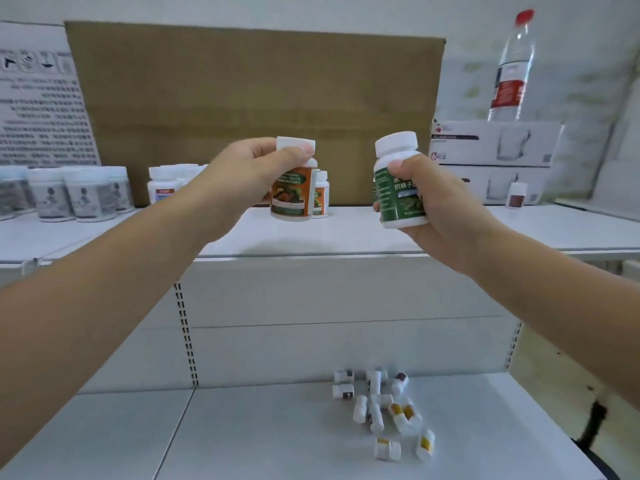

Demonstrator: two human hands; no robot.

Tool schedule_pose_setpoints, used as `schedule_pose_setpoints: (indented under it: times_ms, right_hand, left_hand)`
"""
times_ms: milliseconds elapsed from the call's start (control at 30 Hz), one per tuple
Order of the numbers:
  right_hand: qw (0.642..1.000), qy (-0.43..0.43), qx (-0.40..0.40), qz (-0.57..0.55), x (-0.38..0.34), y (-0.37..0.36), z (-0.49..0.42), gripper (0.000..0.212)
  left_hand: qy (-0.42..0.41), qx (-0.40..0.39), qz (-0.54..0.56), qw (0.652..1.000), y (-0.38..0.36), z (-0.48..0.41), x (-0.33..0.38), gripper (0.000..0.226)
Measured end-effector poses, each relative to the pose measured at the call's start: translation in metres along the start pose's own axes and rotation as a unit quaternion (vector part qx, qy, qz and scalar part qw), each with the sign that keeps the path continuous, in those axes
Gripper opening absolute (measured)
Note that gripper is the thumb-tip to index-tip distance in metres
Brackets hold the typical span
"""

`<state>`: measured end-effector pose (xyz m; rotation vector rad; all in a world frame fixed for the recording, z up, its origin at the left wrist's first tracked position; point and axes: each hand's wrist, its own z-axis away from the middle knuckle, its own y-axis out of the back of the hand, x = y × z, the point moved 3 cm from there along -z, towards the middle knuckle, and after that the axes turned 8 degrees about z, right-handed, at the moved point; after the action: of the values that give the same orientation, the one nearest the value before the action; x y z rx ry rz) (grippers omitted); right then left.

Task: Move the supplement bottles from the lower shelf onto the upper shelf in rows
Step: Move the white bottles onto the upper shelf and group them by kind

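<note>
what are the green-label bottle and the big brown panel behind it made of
The green-label bottle is probably white plastic: smooth, slightly glossy body and cap, with a printed label. The brown panel looks like cardboard: flat, matte brown, with a fold line near its right edge.

I'm reading "6 PCS" on the box (491, 143). The green bottle (401, 199) in my right hand (446, 209) is showing Chinese characters, partly under my thumb. The orange bottle (292, 195) and the sheet (38, 109) are showing only blurred print.
</note>
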<state>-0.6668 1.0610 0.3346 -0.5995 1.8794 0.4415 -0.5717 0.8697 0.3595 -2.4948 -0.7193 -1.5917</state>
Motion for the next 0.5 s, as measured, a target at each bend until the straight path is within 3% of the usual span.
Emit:
schedule_pose_setpoints:
  times_ms: [133,500]
  right_hand:
    - [1.0,-0.001,-0.011,0.024,0.01,0.012,-0.035,0.039]
    - [0.993,0.001,-0.048,0.11,0.02,0.037,-0.107,0.043]
  left_hand:
    - [0.008,0.001,-0.034,0.999,-0.009,-0.033,-0.005,0.03]
    - [-0.031,0.009,-0.264,0.964,-0.022,-0.098,-0.037,0.03]
